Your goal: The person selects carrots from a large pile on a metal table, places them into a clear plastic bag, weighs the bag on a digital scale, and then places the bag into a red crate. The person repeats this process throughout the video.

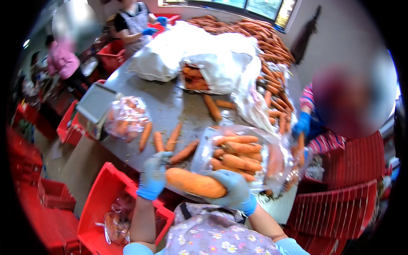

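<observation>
A thick carrot point(195, 182) lies across the front of my body, with my right hand point(233, 187) wrapped round its right end. My left hand point(154, 174), in a blue glove with greyed fingers, is beside its left end. Those fingers look bunched and slightly blurred; what they hold, if anything, I cannot make out. Just beyond their tips is a smaller carrot point(158, 141), and two more carrots point(173, 137) point(184, 151) lie to its right. Behind my right hand, a clear plastic bag point(204, 148) of carrots lies open on the metal table point(159, 100).
A filled bag point(127, 117) stands by a grey box-shaped device point(97, 106) at left. Red crates point(102, 191) flank me. White sacks point(221, 63) and a carrot heap point(272, 44) cover the table's far side. At right, a co-worker's blue-gloved hand point(302, 124) is near carrots.
</observation>
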Demonstrator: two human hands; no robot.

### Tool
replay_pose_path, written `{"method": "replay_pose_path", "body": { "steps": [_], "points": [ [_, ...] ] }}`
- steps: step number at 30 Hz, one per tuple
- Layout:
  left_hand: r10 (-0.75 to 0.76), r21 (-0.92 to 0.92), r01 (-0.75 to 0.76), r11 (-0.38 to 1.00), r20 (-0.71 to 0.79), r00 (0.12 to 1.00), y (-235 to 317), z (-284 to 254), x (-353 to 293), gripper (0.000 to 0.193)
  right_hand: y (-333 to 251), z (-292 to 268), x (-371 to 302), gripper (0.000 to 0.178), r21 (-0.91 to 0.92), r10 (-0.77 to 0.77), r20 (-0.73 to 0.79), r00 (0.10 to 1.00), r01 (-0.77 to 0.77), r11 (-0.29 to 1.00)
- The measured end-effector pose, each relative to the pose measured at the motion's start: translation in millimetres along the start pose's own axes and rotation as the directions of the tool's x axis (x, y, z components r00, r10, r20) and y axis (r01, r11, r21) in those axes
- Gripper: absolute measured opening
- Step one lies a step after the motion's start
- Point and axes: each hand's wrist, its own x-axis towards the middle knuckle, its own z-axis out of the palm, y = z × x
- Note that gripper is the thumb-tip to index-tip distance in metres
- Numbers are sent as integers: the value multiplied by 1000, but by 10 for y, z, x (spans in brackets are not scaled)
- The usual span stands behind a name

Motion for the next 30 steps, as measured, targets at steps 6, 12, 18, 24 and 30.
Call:
{"method": "replay_pose_path", "body": {
  "steps": [6, 12, 18, 24, 30],
  "points": [
    [-166, 34, 174, 984, -172, 971, -36, 112, 6, 22, 231, -203, -16, 45, -173, 36, -189, 981, -69, 983],
    [-203, -38, 200, 979, -114, 973, -92, 161, -5, 22, 1018, -694, -215, 44, -442, 220, -323, 920, -352, 825],
    [-196, -20, 195, 981, -51, 979, 46, 303, 47, 22, 1335, -604, -196, 51, -477, 266, -199, 943, -331, 814],
    [-179, 11, 180, 984, -30, 983, 29, 306, 18, 23, 1246, -485, -307, 49, -306, 159, -298, 941, -252, 918],
    [-303, -76, 300, 951, -34, 952, -525, 391, -33, 21, 403, -597, -427, 35, -54, 169, -391, 905, -206, 977]
  ]
}}
